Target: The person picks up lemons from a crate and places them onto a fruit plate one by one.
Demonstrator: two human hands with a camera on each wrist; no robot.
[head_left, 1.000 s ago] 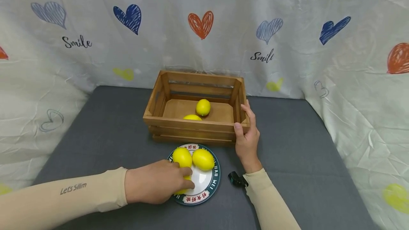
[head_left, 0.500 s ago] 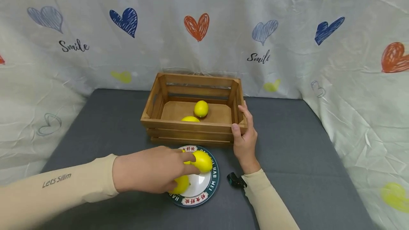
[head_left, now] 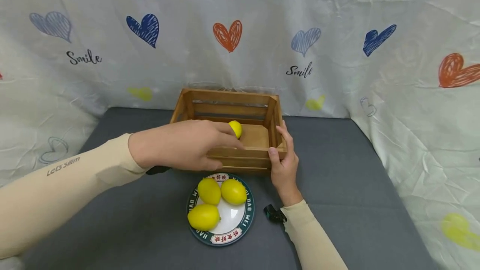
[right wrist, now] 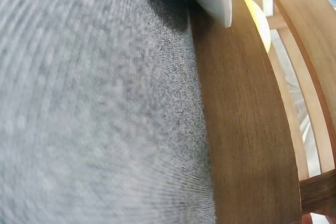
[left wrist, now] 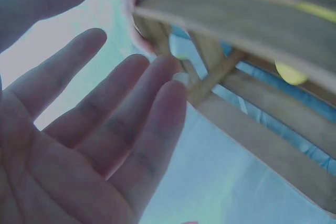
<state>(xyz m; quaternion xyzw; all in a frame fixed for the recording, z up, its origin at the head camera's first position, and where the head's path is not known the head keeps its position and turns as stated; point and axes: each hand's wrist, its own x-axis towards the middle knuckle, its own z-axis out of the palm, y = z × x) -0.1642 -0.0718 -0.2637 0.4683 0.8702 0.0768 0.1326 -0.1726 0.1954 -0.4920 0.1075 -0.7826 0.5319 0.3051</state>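
1. Our left grip [head_left: 185, 143], fingers extended, is hovering near the rectangular brown wooden crate [head_left: 249, 162].
2. Our right grip [head_left: 285, 170] is clasping its near right corner.
3. Three oval yellow lemons [head_left: 233, 192] are lying on a round green-rimmed white plate [head_left: 231, 218], another [head_left: 236, 128] inside the crate.

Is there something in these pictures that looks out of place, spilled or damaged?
Nothing stands out. The three lemons sit on the plate, though the nearest one covers part of its rim; the wooden crate stands upright, with the right hand holding its corner.

Booth-like setting; heart-printed curtain [head_left: 262, 66], grey tabletop [head_left: 330, 170]
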